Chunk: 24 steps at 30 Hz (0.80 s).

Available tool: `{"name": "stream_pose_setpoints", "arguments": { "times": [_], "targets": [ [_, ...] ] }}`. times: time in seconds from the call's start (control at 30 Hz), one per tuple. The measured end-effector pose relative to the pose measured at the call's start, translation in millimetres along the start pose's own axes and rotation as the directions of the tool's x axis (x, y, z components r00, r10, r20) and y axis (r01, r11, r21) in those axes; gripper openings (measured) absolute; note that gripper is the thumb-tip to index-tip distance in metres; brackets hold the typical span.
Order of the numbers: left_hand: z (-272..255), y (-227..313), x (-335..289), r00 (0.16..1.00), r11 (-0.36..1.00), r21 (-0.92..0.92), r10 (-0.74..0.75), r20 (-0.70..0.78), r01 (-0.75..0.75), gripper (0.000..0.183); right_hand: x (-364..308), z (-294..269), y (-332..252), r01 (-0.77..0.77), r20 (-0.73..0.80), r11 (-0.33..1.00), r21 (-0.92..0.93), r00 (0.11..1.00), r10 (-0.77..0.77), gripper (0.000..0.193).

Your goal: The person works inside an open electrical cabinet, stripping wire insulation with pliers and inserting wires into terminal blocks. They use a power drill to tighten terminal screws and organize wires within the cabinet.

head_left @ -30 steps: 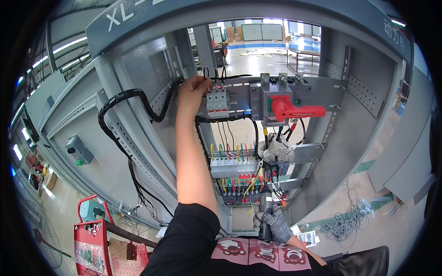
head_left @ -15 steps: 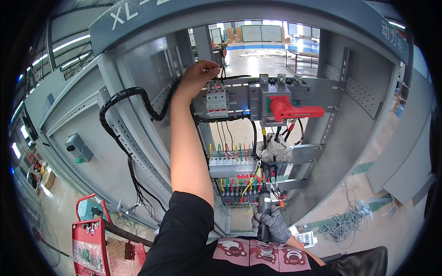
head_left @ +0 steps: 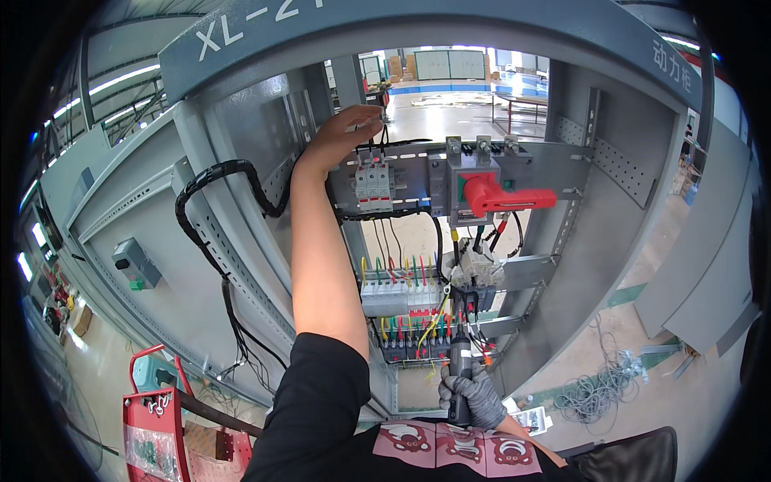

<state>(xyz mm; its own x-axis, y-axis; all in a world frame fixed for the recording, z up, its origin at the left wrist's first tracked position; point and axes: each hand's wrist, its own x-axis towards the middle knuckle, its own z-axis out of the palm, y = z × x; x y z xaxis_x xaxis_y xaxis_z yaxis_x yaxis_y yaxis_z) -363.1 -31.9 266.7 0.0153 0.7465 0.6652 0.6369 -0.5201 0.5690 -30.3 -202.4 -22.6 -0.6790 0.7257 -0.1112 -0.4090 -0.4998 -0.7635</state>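
Note:
My bare left hand (head_left: pixel 341 138) reaches up inside a grey cabinet, its fingers bent together on a thin black wire (head_left: pixel 384 136). The wire rises behind a white three-pole fuse holder (head_left: pixel 374 186) on the upper rail; the exact grip is partly hidden. Beside this stands a disconnect switch with a red handle (head_left: pixel 510 198). Low in front of my body, my gloved right hand (head_left: pixel 480 395) is wrapped round a dark cordless screwdriver (head_left: pixel 459 377), held upright with its tip toward the lower rails. A row of breakers (head_left: pixel 397 297) with coloured wires sits left of it.
A black wrapped cable bundle (head_left: pixel 215 173) loops from the cabinet to its open door (head_left: pixel 120 217) on the left. At lower left stands a red tool cart (head_left: pixel 152 402). Coiled grey wire (head_left: pixel 598 394) and a white box of small parts (head_left: pixel 532 419) lie at right.
The view has shifted slightly, so the cabinet sits a little further left and lower. My left hand stays at the black wire, and the screwdriver remains in my right hand.

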Motion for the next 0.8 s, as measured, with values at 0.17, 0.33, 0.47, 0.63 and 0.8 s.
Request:
{"name": "stream_pose_setpoints", "arguments": {
  "times": [0.17, 0.33, 0.47, 0.63, 0.8],
  "targets": [
    [3.1, 11.8, 15.4, 0.943, 0.999, 0.004, -0.044, 0.329, 0.045, 0.039, 3.7, -3.6, 3.7, -0.033, -0.004, 0.998, -0.045, 0.999, 0.033, 0.023],
    [-2.7, -2.1, 17.1, 0.961, 0.994, 0.012, -0.11, 0.255, 0.111, 0.037, 5.1, -2.6, 6.4, -0.031, 0.002, 0.999, 0.02, 1.0, 0.031, 0.023],
    [1.2, 0.0, 14.1, 0.966, 0.988, -0.027, -0.144, 0.215, 0.153, 0.027, 5.4, -2.6, 2.6, -0.036, -0.009, 0.999, 0.02, 0.999, 0.036, 0.021],
    [0.6, -1.8, 16.7, 0.961, 0.982, -0.097, -0.134, 0.241, 0.161, 0.027, 7.0, -6.0, 5.3, -0.001, 0.001, 0.999, -0.037, 1.0, 0.001, 0.019],
    [6.8, -0.9, 14.4, 0.971, 0.981, -0.085, -0.16, 0.178, 0.177, 0.03, 1.3, 4.3, 1.0, -0.014, 0.05, 0.998, -0.054, 0.999, 0.017, 0.02]
  ]
}}
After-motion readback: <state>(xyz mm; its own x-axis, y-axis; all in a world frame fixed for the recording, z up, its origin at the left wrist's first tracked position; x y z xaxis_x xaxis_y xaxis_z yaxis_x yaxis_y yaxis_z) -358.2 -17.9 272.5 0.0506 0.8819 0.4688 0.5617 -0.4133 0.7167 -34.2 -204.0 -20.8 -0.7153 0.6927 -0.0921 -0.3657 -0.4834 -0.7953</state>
